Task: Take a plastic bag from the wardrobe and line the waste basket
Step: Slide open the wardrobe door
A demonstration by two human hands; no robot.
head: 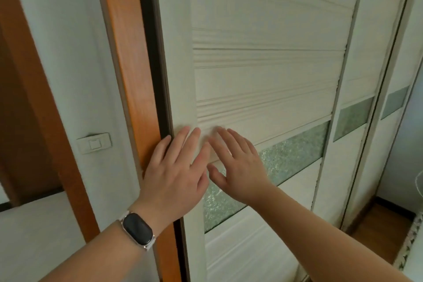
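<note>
- Both hands lie flat with fingers straight and hold nothing: the left hand point(176, 167), with a smartwatch point(138, 229) on its wrist, and the right hand point(238, 165) just beside it.
- Palms and fingers press on the white sliding wardrobe door point(263, 75) near its left edge, over the frosted glass strip point(293, 155).
- Step in hand, by my judgement: opening the wardrobe. A dark gap point(155, 52) shows beside the wooden frame point(130, 75).
- Next, the door likely needs a steady sideways push rightward, without the palms slipping.
- Neither plastic bag nor waste basket is in view; the bag is presumably behind this door.
</note>
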